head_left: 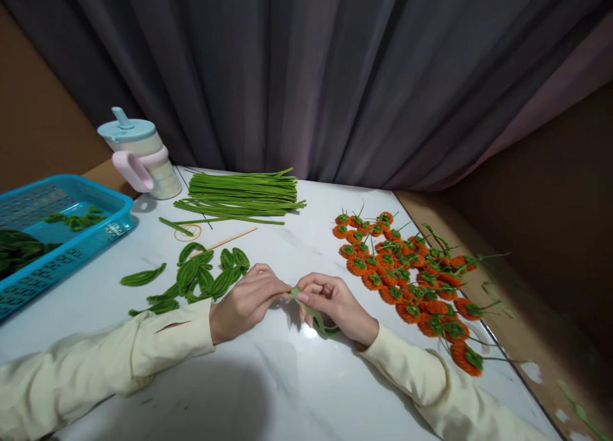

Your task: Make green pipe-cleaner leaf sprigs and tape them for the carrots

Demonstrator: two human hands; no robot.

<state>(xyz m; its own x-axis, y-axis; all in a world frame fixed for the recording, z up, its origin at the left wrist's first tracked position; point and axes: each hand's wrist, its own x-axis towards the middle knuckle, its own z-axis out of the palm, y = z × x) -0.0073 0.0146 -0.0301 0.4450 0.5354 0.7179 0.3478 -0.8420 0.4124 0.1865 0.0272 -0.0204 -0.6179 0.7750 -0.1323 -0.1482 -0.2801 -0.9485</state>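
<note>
My left hand (251,300) and my right hand (338,302) meet over the middle of the white table. Both are closed in a pinch on a pale green strip of floral tape (313,314). The strip runs down below the right fingers to a darker green ring (326,330), perhaps the tape roll, partly hidden by that hand. Whatever else lies between the fingertips is too small to make out. Just left of my left hand lie several green fuzzy leaves (204,278) shaped from pipe cleaners.
Green pipe cleaners (244,195) are bundled at the back. A wooden stick (232,238) and a rubber band (184,233) lie before them. Orange pipe-cleaner persimmons (402,259) spread along the right. A lidded cup (143,154) and a blue basket (86,249) stand left.
</note>
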